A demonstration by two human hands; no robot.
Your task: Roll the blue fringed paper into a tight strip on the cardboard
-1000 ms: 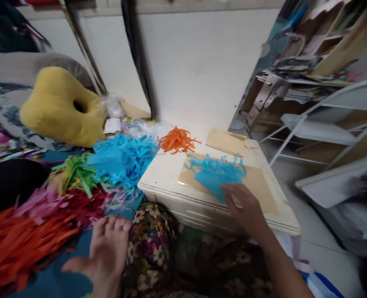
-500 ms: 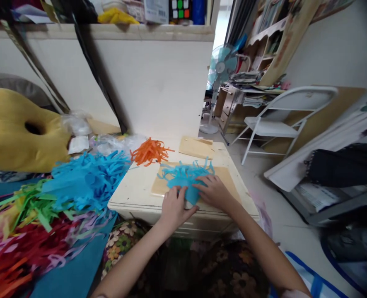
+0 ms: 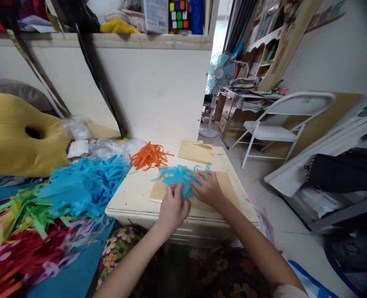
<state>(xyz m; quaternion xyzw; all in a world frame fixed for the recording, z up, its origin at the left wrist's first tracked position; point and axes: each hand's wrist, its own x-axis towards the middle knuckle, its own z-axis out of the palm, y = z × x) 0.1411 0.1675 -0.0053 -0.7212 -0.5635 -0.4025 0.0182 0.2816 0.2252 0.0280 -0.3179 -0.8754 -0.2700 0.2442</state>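
At the bottom of the frame two bare forearms reach up to centre. The left hand (image 3: 172, 208) and right hand (image 3: 207, 189) meet on a blue fringe (image 3: 177, 178), fingers curled and pinched on its lower edge, the strips fanning away from them. The fringe lies on a brown board (image 3: 228, 188) on a cream table (image 3: 134, 196) at centre frame. Just beyond, an orange fringe (image 3: 149, 156) sits on the table's far left part, and a second board (image 3: 196, 151) lies at its far edge. To the left, a big heap of blue strips (image 3: 84, 186) rests against the table, with green strips (image 3: 28, 209) and red strips (image 3: 25, 252) toward the lower left. A yellow cushion (image 3: 15, 136) sits at mid left. A folding chair (image 3: 273, 124) stands at right, a fan (image 3: 220, 72) behind it.
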